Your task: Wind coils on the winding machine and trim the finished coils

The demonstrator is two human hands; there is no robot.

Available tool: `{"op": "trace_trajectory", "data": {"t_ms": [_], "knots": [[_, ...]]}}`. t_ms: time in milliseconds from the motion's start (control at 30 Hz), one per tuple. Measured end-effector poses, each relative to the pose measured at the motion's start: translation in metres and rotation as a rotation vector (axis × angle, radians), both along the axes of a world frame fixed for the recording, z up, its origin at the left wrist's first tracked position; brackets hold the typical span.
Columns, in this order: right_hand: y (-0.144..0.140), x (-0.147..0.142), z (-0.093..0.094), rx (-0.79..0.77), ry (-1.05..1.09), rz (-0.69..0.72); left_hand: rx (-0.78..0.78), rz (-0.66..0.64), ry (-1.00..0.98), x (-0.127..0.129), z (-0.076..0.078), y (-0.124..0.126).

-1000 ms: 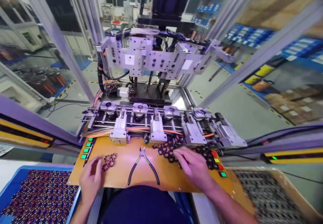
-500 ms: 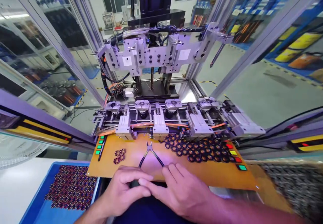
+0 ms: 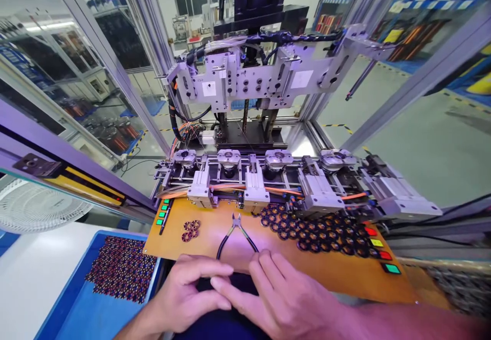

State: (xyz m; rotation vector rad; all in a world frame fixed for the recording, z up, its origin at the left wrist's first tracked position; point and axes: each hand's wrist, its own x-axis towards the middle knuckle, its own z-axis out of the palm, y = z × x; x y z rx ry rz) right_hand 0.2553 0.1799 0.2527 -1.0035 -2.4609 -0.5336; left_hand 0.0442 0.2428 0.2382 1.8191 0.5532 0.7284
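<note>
My left hand rests at the front edge of the orange work board, thumb and fingers stretched apart with nothing between them. Beside it, my right hand lies with its fingers along the board's edge and its thumb reaching toward the left fingertips. Neither hand visibly holds anything. Just beyond them, a pair of diagonal cutters lies with its handles spread toward me; the right handle's end is close to my right fingertips, and contact is unclear. Several small reddish-dark rings lie to the left, and many black rings cover the right.
Behind the board stands a machine with a row of clamping fixtures under an upper plate. A blue tray of small parts is at left, near a white fan. Coloured buttons line the board's sides.
The view has turned left, so the machine and board appear shifted to the right, and more of the fan shows. Both hands keep nearly the same pose.
</note>
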Motion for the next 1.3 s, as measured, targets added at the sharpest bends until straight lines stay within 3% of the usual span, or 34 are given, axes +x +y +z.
{"op": "trace_trajectory", "data": {"t_ms": [100, 300, 367, 433, 500, 600, 667, 800, 933, 1200, 1300], "knots": [[0.001, -0.001, 0.0, 0.012, 0.011, -0.017, 0.001, -0.051, 0.023, 0.0, 0.001, 0.002], [-0.006, -0.002, -0.004, -0.032, 0.051, -0.018, -0.068, 0.034, 0.126, 0.001, -0.005, -0.002], [-0.011, -0.001, -0.014, -0.091, 0.055, -0.002, -0.04, -0.049, 0.179, 0.002, -0.008, 0.0], [-0.013, 0.005, -0.034, -0.174, 0.076, 0.038, -0.033, -0.097, 0.231, 0.004, -0.013, 0.007], [-0.009, 0.017, -0.063, -0.235, 0.135, -0.005, -0.063, 0.019, 0.277, 0.005, -0.022, 0.016], [0.006, 0.043, -0.112, -0.24, 0.247, -0.314, -0.095, 0.253, 0.323, 0.002, -0.038, 0.028], [0.019, 0.058, -0.137, -0.239, 0.291, -0.461, -0.118, 0.285, 0.324, 0.0, -0.046, 0.03], [0.033, 0.07, -0.162, -0.267, 0.384, -0.538, -0.189, 0.304, 0.303, -0.001, -0.054, 0.026], [0.032, 0.06, -0.152, -0.292, 0.545, -0.47, -0.263, 0.297, 0.28, 0.008, -0.054, 0.022], [0.005, 0.002, -0.075, -0.381, 0.963, -0.151, -0.443, 0.113, 0.131, 0.038, -0.033, 0.01], [0.004, -0.006, -0.06, -0.501, 1.132, -0.067, -0.27, 0.161, 0.086, 0.036, -0.024, 0.007]]}}
